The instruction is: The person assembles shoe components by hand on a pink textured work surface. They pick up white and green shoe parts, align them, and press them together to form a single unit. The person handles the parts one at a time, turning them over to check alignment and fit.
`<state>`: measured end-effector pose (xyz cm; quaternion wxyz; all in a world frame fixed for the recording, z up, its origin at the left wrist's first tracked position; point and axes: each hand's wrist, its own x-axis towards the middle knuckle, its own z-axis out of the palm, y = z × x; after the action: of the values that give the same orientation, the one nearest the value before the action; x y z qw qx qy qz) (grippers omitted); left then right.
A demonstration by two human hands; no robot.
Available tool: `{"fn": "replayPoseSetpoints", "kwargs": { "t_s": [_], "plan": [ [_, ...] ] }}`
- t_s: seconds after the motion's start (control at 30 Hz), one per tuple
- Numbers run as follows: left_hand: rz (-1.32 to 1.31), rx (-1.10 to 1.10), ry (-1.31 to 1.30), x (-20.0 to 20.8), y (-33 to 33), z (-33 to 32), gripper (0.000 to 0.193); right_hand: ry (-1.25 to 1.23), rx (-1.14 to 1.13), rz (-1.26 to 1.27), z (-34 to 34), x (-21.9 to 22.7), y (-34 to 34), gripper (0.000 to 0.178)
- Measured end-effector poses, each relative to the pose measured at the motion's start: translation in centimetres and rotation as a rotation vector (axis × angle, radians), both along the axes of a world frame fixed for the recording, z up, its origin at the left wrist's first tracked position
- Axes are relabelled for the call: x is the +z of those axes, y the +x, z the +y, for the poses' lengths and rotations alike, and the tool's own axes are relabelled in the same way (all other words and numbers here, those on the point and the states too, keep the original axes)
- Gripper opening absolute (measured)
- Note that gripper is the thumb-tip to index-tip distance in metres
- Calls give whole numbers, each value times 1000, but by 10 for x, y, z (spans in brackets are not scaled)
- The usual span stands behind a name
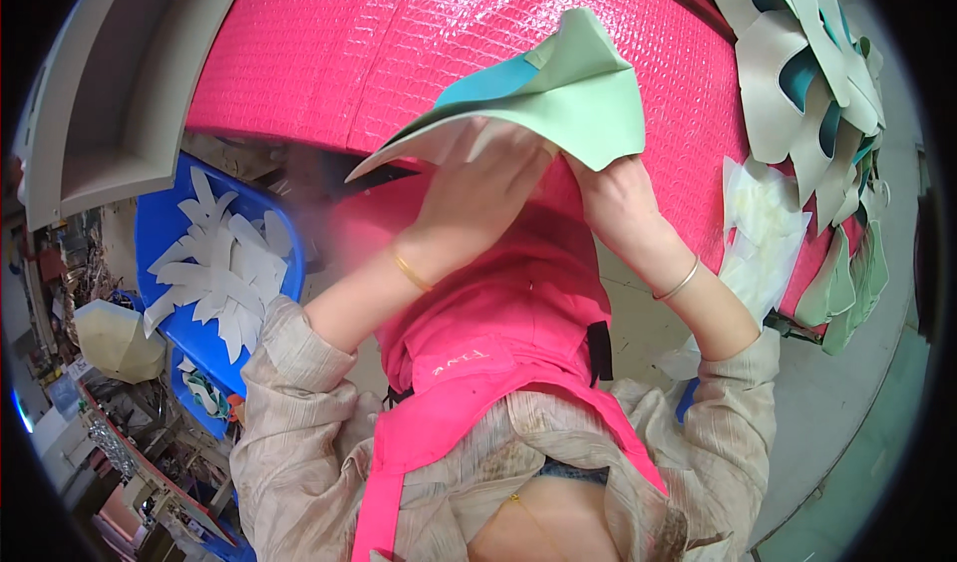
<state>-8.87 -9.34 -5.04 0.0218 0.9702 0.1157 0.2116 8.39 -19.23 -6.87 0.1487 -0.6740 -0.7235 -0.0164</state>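
A pale green shoe upper [588, 103] with a teal inner side is held up over the near edge of the pink-covered table. Its sheet is bent, with a folded tip pointing away from me and a cream underside facing me. My left hand [483, 188] lies against that underside, its fingers reaching in under the piece and partly hidden. At the lower right edge of the upper, my right hand [620, 198] grips with fingers tucked beneath it; the fingertips are out of sight.
Left, a blue bin [289, 253] holds several white offcut strips. Above it stands a grey open box [110, 83]. Several similar uppers [783, 93] hang in a stack at the table's right side, beside a translucent plastic sheet [763, 223]. Pink quilted covering [299, 63] spreads over the table.
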Motion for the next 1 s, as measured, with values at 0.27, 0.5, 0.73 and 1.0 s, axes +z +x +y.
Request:
{"fn": "replayPoseSetpoints", "kwargs": {
  "t_s": [0.27,0.5,0.73,1.0],
  "plan": [
    [72,-31,-406,4,15,14,16,-285,59,-493,-16,16,26,51],
    [-141,-85,-301,-35,31,-2,39,-294,71,-610,0,37,19,47],
    [-61,-249,-295,-39,13,21,39,-218,33,-455,-2,38,27,42],
    [-102,-43,-231,-37,25,-12,39,-361,-61,-351,-3,25,16,49]
  ]
}}
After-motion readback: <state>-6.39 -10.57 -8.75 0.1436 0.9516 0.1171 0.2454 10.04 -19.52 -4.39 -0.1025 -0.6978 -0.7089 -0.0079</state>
